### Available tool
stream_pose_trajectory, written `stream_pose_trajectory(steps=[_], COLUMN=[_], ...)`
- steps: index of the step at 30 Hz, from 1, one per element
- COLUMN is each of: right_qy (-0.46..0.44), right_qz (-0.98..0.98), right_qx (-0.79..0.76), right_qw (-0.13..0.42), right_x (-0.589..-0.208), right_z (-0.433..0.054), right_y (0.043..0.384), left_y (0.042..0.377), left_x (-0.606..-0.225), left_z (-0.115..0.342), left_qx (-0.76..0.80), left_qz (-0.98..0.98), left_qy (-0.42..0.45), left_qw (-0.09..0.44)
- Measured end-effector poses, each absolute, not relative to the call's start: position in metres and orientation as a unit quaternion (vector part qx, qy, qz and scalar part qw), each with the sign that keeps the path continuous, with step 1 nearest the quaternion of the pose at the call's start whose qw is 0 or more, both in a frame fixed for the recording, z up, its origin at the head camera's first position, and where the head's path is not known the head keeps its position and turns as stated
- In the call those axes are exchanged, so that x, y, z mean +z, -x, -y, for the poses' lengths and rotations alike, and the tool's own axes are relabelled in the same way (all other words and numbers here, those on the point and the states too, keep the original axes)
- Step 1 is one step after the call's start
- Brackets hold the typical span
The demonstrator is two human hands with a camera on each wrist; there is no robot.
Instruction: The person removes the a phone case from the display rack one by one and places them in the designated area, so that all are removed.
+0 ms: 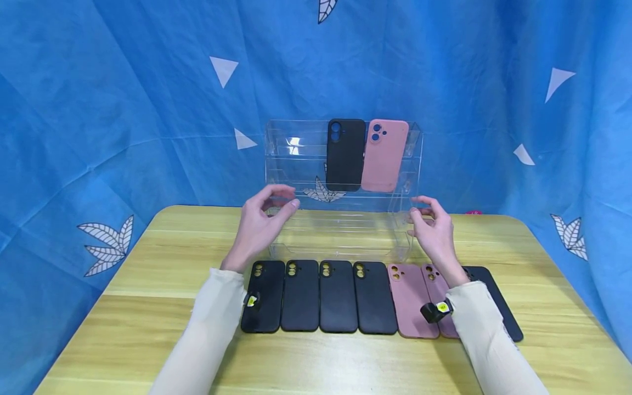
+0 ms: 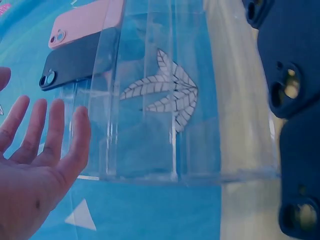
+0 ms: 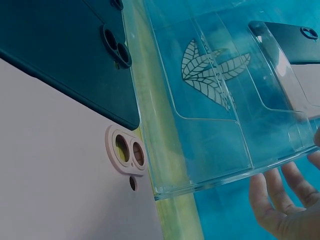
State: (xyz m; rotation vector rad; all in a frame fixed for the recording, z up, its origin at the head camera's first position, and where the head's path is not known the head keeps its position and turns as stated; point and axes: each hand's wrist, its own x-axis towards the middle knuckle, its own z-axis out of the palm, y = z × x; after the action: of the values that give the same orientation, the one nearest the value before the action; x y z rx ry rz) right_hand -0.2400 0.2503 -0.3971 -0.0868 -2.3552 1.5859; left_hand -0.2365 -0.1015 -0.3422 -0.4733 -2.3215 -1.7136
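i'm flanking stand [image 1: 293, 144] | left hand [image 1: 261, 219], right hand [image 1: 435, 231]: fingers loosely released | judging even, level handling best for propped cases [image 1: 345, 156]

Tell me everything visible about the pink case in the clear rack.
The pink case looks smooth and matt, perhaps plastic or silicone. At its upper left are two large round camera openings and a smaller one. It stands in the clear rack's upper part, tilted slightly rightward, close beside a black case.
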Motion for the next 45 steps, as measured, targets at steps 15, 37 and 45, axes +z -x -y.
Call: stream_pose_trajectory(steps=[15, 37, 45], right_qy=[0.033, 0.035, 0.034], right_qz=[0.816, 0.821, 0.822], right_qx=[0.559, 0.552, 0.551], right_qw=[0.146, 0.144, 0.141], right_x=[-0.394, -0.395, -0.394], right_z=[-0.25, -0.25, -0.25], right_y=[0.237, 0.24, 0.239], left_y=[0.27, 0.305, 0.314], left_x=[-0.326, -0.317, -0.318], left_z=[0.075, 0.043, 0.028], left_qx=[-0.584, -0.58, -0.563], left_qz=[0.773, 0.785, 0.807], left_qy=[0.168, 0.144, 0.105], left_qw=[0.185, 0.164, 0.142])
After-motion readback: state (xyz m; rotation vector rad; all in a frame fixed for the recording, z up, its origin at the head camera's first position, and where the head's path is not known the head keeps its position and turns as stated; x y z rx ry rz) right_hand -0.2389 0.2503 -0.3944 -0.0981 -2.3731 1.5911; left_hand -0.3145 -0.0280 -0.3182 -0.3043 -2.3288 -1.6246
